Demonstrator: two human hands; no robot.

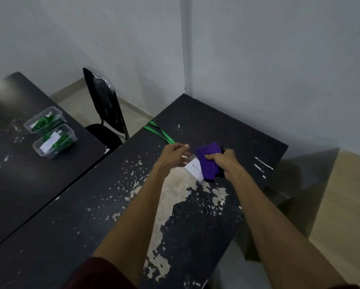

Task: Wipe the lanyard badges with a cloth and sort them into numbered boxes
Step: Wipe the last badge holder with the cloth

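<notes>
Head view shows us two dark desks with chipped paint: one under our arms (pixel 195 122) and a second (pixel 18 174) to the left, a narrow gap between them. Our left hand (pixel 171 156) pinches the top edge of one clear badge (pixel 193 168) with a white card inside, holding it just above the near desk. Our right hand (pixel 225 161) is clenched around one folded purple cloth (pixel 209 161), which is pressed against the badge's right side. One green lanyard (pixel 159 131) trails from behind the left hand up to the desk's far left edge and hangs over it. On the left desk stand two clear plastic boxes, the farther one (pixel 43 119) and the nearer one (pixel 55 141), touching each other; each holds green lanyards and white cards, though we cannot read any numbers. One black chair (pixel 104 105) stands beyond the gap between the desks.
</notes>
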